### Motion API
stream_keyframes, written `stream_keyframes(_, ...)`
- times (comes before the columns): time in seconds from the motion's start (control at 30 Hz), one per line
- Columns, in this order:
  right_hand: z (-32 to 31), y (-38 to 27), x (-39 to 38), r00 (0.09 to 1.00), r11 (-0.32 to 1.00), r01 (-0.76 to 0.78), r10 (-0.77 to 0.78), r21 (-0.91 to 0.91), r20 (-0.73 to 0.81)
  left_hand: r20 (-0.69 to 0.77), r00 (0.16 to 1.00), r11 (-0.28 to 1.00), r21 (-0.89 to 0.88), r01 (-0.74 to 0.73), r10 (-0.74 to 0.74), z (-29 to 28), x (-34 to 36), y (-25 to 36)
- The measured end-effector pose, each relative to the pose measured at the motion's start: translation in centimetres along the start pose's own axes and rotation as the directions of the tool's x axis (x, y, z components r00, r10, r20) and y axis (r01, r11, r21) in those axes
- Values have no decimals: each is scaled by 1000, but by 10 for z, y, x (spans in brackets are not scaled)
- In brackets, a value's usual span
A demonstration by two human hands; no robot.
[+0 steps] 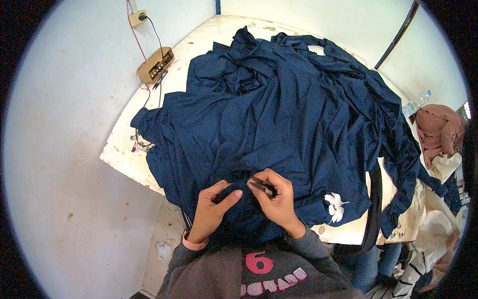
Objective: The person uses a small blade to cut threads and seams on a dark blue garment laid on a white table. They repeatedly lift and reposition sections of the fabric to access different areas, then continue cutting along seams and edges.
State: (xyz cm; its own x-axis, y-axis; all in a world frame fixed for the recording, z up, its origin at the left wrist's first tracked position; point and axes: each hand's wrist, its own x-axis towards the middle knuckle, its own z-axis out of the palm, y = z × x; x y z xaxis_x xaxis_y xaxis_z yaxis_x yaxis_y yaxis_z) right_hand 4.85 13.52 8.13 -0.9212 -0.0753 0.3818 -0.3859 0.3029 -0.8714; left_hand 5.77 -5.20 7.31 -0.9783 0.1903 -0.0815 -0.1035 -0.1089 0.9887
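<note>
A large navy blue garment (279,114) lies bunched and creased over the white table, with one long sleeve-like part trailing down the right side. My left hand (211,207) pinches a fold of this dark cloth near the front edge, thumb against fingers. Just beside it, my right hand (276,199) grips small black thread snips (263,186), their tips pointing left toward the pinched fold. Whether the right fingers also hold some cloth is hidden. To the right of that hand, a white flower-shaped piece (336,207) rests on the garment.
The worn white table (124,144) meets pale walls. At the left stands a brown box (155,66) with wires, below a wall socket (138,19). A black strap (373,209) hangs over the front edge. Rightward are a plastic bottle (417,103) and brown cloth (438,127).
</note>
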Motion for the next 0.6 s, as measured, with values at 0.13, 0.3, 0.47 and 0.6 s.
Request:
stream_keyframes(0.13,1,3,-2,953,840,-302,272,450,132,-19,999,997,-69,-34,33,7,0,5)
stream_keyframes(0.3,0,0,-2,910,687,-400,374,606,177,-39,997,989,-137,54,-60,13,1,9)
stream_keyframes(0.47,-2,2,-2,990,991,-34,51,133,-129,-56,996,985,-166,54,-64,8,3,10)
stream_keyframes(0.6,-6,-12,3,988,974,136,-146,-181,-43,-80,997,995,-94,-25,17,9,2,4)
